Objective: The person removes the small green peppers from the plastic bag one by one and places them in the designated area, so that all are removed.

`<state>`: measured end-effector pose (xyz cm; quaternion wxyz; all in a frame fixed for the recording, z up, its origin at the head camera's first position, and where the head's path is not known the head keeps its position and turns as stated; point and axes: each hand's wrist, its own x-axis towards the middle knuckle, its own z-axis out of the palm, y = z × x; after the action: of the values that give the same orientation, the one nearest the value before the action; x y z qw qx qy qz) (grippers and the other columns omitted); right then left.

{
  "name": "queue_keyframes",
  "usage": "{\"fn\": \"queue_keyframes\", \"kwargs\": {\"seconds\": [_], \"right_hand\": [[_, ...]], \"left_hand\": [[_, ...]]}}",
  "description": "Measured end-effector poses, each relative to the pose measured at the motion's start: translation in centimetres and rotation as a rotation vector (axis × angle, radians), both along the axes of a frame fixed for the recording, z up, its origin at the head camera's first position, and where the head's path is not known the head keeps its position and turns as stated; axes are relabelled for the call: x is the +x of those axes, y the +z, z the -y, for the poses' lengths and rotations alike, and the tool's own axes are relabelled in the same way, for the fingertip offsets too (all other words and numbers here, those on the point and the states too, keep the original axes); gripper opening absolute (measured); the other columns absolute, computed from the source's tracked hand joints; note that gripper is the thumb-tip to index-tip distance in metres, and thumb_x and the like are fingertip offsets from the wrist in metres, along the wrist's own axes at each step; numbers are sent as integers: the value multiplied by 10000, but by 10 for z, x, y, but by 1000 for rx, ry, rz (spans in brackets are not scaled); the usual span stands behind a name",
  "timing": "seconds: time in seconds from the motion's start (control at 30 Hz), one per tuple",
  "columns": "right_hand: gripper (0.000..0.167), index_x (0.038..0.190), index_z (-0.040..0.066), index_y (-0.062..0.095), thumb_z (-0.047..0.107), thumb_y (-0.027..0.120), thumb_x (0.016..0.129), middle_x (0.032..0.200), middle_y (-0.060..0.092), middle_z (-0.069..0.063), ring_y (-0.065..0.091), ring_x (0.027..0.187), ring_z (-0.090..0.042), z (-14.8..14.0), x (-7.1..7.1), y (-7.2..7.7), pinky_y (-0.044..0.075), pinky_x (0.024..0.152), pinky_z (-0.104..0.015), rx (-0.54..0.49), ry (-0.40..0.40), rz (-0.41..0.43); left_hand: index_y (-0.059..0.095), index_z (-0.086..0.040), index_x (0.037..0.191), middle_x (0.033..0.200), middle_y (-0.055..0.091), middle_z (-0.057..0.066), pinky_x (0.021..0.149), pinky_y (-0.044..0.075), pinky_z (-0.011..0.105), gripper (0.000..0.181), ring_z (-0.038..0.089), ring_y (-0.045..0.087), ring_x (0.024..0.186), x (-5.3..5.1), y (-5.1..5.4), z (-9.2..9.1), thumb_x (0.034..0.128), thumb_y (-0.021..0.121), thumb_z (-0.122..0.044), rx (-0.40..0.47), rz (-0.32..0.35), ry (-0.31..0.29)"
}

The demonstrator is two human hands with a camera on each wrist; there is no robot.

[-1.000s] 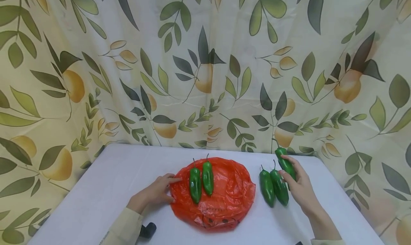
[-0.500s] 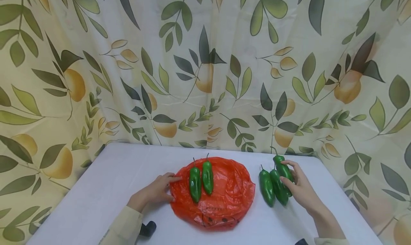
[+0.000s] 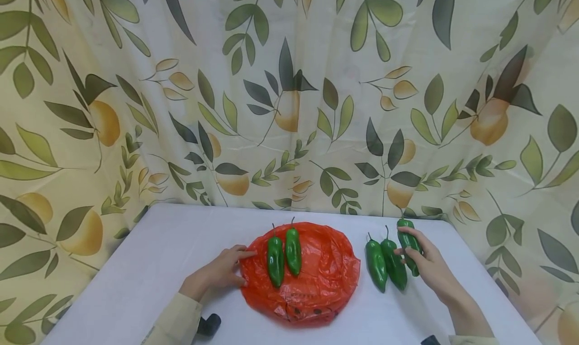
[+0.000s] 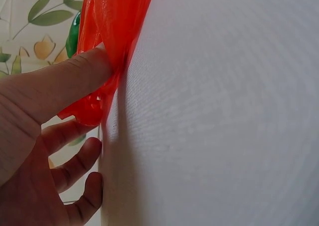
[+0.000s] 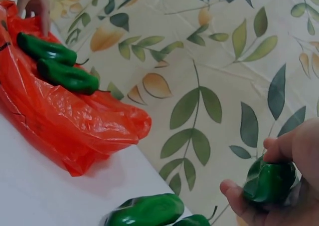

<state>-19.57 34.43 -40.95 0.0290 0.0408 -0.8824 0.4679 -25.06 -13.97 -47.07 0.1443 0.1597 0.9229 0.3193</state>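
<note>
A crumpled red plastic bag [image 3: 321,264] lies spread on the white table, with two glossy green chili peppers [image 3: 275,262] on it. At its left edge my left hand [image 3: 219,269] holds the bag; the left wrist view shows red plastic between thumb and index finger. My right hand [image 3: 431,264] grips another green chili pepper [image 3: 407,234], stem pointing away from me, thumb on one side and fingers on the other. Its middle is partly hidden by the fingers. Right of the bag, two more green chili peppers [image 3: 376,265] lie side by side, close to that hand.
The white table [image 3: 176,234] ends at a curtain [image 3: 316,149] printed with leaves and fruit. A small black object [image 3: 209,325] shows beside the left sleeve, and a dark piece [image 3: 429,340] near the right sleeve.
My right hand, with the pepper in it, dipped toward the two loose peppers and then shifted right, away from them. The left hand and the bag stay where they were.
</note>
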Motion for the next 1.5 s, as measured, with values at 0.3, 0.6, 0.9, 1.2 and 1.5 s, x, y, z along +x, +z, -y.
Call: {"fn": "queue_keyframes", "kwargs": {"seconds": [0.3, 0.6, 0.9, 1.2, 1.5], "right_hand": [[568, 1592, 63, 213, 195, 436, 1086, 1614, 152, -372, 312, 1389, -609, -4, -6, -1, 372, 1058, -761, 80, -66, 45], [619, 1577, 39, 271, 81, 538, 1020, 1600, 149, -394, 260, 1401, -640, -23, -14, -20, 373, 1084, -721, 149, -100, 77], [608, 1566, 14, 281, 32, 511, 1004, 1592, 108, -412, 169, 1420, -669, -36, -18, -34, 295, 1115, -733, 202, -99, 159], [599, 1555, 3, 296, 21, 490, 988, 1585, 133, -418, 259, 1385, -674, -38, -17, -44, 349, 1093, -722, 209, -105, 167], [597, 1551, 4, 306, 1, 491, 983, 1577, 161, -420, 299, 1385, -626, -39, -18, -49, 371, 1094, -717, 205, -115, 153]], "left_hand": [[589, -252, 1425, 1551, 432, 117, 1043, 486, 640, 701, 374, 385, 1418, 1, 2, 1, 783, 858, -174, 8, -2, 8], [588, -239, 1427, 1545, 440, 120, 1049, 480, 643, 700, 378, 386, 1417, 0, 2, 1, 784, 857, -169, 14, -6, 7], [589, -222, 1426, 1538, 444, 125, 1098, 420, 664, 691, 381, 396, 1407, 0, 0, 1, 789, 847, -146, 18, -19, -8], [593, -234, 1423, 1545, 436, 122, 1084, 433, 666, 682, 381, 389, 1414, 2, -1, 0, 793, 842, -155, 21, -5, -8], [602, -242, 1412, 1543, 440, 119, 1070, 449, 662, 677, 377, 396, 1406, 1, 0, 0, 786, 847, -154, 10, -9, -3]]}}
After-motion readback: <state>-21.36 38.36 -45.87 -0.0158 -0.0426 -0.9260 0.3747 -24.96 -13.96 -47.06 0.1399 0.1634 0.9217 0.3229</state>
